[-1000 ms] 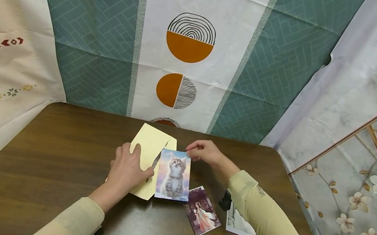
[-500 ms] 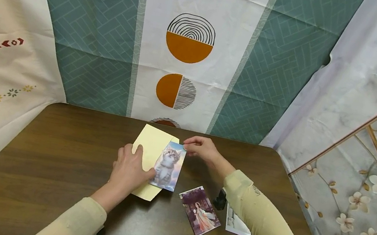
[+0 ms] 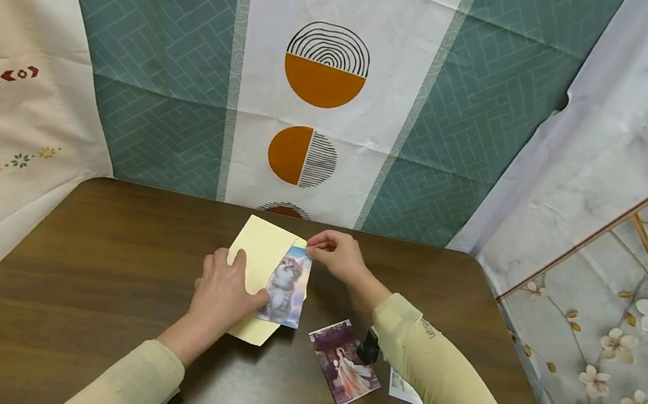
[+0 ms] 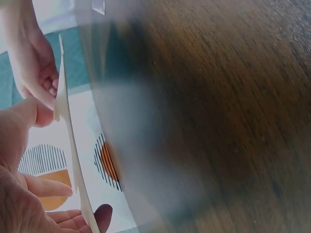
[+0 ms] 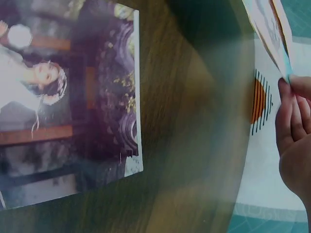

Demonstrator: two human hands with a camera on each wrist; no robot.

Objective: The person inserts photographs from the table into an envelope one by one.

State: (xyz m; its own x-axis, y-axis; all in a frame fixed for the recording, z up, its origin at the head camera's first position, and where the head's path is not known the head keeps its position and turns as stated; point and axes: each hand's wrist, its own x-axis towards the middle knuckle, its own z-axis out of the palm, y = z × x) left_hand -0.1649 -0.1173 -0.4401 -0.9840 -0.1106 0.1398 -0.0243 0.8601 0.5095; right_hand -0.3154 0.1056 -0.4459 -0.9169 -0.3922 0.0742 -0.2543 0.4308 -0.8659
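Note:
My left hand [image 3: 224,289] grips a cream envelope [image 3: 260,248] by its left and lower part. The left wrist view has the envelope [image 4: 73,145] almost edge-on, fingers on both sides of it. A kitten photo card [image 3: 286,285] sits slantwise partly inside the envelope's opening, its left side covered by the paper. With thumb and fingertips, my right hand [image 3: 339,256] pinches the card's top right corner. That pinch also shows in the right wrist view, where the card [image 5: 272,34] stands raised and tilted.
On the brown wooden table [image 3: 111,281], a dark purple picture card [image 3: 343,362] of a person in a robe lies to the right. Beyond it is a white-bordered picture [image 3: 405,388], partly hidden under my right forearm. Patterned cloths [image 3: 173,62] hang around the table.
The kitten card has moved left and tilted, from beside the envelope to partly inside its opening. My right hand has travelled left with it; my left hand has barely shifted.

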